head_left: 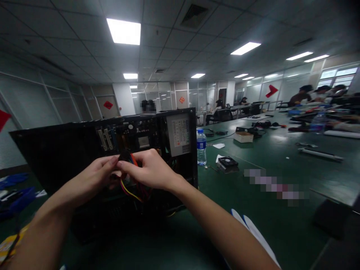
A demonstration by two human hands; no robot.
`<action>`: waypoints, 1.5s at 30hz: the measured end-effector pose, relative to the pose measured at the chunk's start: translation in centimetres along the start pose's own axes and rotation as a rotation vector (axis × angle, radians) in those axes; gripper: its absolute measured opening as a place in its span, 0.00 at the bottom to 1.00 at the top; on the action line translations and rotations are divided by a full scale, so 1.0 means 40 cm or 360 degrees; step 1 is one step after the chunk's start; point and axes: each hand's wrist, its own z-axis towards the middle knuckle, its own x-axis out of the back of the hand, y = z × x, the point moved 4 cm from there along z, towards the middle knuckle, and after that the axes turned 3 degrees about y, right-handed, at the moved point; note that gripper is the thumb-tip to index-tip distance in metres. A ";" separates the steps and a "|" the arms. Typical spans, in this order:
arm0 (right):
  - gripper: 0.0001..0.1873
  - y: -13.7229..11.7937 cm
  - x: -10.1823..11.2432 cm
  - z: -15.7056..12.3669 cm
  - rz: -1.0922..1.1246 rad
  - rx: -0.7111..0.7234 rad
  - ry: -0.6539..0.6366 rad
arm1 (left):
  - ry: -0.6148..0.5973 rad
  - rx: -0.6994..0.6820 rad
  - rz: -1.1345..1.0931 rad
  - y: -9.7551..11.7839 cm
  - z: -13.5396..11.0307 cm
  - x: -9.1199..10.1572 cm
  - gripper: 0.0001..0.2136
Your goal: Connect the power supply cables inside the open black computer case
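An open black computer case (56,150) stands upright on the green table in front of me, its inside facing me. At its opening, both hands meet on a bundle of coloured cables (131,193) with yellow, red, orange and blue wires. My right hand (150,168) is closed round the bundle, thumb pointing left. My left hand (97,176) pinches at the bundle's end from the left; its fingertips are partly hidden. Behind the hands, a motherboard (132,131) shows in the case. A silver power supply (178,133) sits at the case's upper right.
Right of the case stands a water bottle (201,148) with a blue cap. Beyond it lie a black fan-like part (227,163), a small open box (243,135) and a metal bar (320,154). Blue items (17,198) lie at left. Other people sit farther back.
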 end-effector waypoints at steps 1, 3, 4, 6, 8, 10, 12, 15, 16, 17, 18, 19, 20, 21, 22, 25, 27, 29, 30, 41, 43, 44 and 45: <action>0.25 0.000 0.003 0.002 0.0040 0.0001 0.0037 | 0.0079 0.0009 -0.0104 0.000 0.001 0.005 0.14; 0.27 0.005 0.012 0.008 0.0178 -0.0010 0.0123 | 0.0261 0.0005 -0.0316 0.008 0.001 0.013 0.10; 0.28 0.008 0.017 0.012 0.0261 -0.0025 0.0158 | 0.0341 -0.0004 -0.0404 0.014 0.001 0.016 0.12; 0.29 0.014 0.026 0.019 0.0407 -0.0076 0.0189 | 0.0441 -0.0025 -0.0543 0.029 -0.001 0.016 0.16; 0.30 0.014 0.034 0.023 0.0493 -0.0134 0.0196 | 0.0483 -0.0040 -0.0643 0.044 -0.005 0.011 0.16; 0.30 0.013 0.041 0.025 0.0531 -0.0183 0.0197 | 0.0501 -0.0071 -0.0719 0.055 -0.009 0.003 0.16; 0.30 0.014 0.043 0.025 0.0559 -0.0212 0.0190 | 0.0492 -0.0103 -0.0740 0.060 -0.012 -0.008 0.16; 0.28 0.022 0.040 0.025 0.0596 -0.0228 0.0215 | 0.0464 -0.0158 -0.0678 0.060 -0.011 -0.022 0.16; 0.27 0.025 0.038 0.026 0.0604 -0.0225 0.0236 | 0.0462 -0.0169 -0.0654 0.059 -0.010 -0.026 0.15; 0.26 0.029 0.037 0.027 0.0610 -0.0220 0.0261 | 0.0464 -0.0168 -0.0641 0.058 -0.008 -0.031 0.15; 0.25 0.033 0.035 0.028 0.0618 -0.0217 0.0288 | 0.0473 -0.0161 -0.0644 0.056 -0.006 -0.035 0.15; 0.23 0.037 0.033 0.028 0.0635 -0.0223 0.0313 | 0.0483 -0.0148 -0.0665 0.055 -0.005 -0.039 0.15; 0.22 0.042 0.030 0.029 0.0662 -0.0241 0.0330 | 0.0493 -0.0135 -0.0700 0.054 -0.003 -0.043 0.15; 0.22 0.046 0.027 0.029 0.0696 -0.0268 0.0337 | 0.0503 -0.0126 -0.0746 0.054 -0.002 -0.047 0.14; 0.21 0.051 0.024 0.029 0.0737 -0.0303 0.0335 | 0.0516 -0.0120 -0.0793 0.053 0.000 -0.050 0.14; 0.22 0.060 0.018 0.029 0.0851 -0.0402 0.0302 | 0.0556 -0.0090 -0.0900 0.049 0.005 -0.057 0.12; 0.23 0.064 0.018 0.029 0.0896 -0.0437 0.0309 | 0.0595 -0.0062 -0.0928 0.043 0.008 -0.060 0.11; 0.23 0.064 0.022 0.030 0.0905 -0.0444 0.0327 | 0.0636 -0.0054 -0.0929 0.038 0.010 -0.061 0.10; 0.24 0.063 0.023 0.030 0.0902 -0.0439 0.0333 | 0.0658 -0.0063 -0.0921 0.036 0.011 -0.062 0.10; 0.21 0.057 0.038 0.033 0.0730 -0.0213 0.0414 | 0.0766 -0.0319 -0.0243 0.033 0.007 -0.065 0.25; 0.21 0.057 0.047 0.032 0.0637 -0.0138 0.0450 | 0.0718 -0.0346 -0.0123 0.042 -0.001 -0.068 0.27; 0.21 0.057 0.050 0.032 0.0587 -0.0107 0.0460 | 0.0685 -0.0345 -0.0056 0.047 -0.005 -0.072 0.27; 0.22 0.058 0.053 0.031 0.0531 -0.0080 0.0467 | 0.0661 -0.0336 0.0016 0.052 -0.010 -0.075 0.29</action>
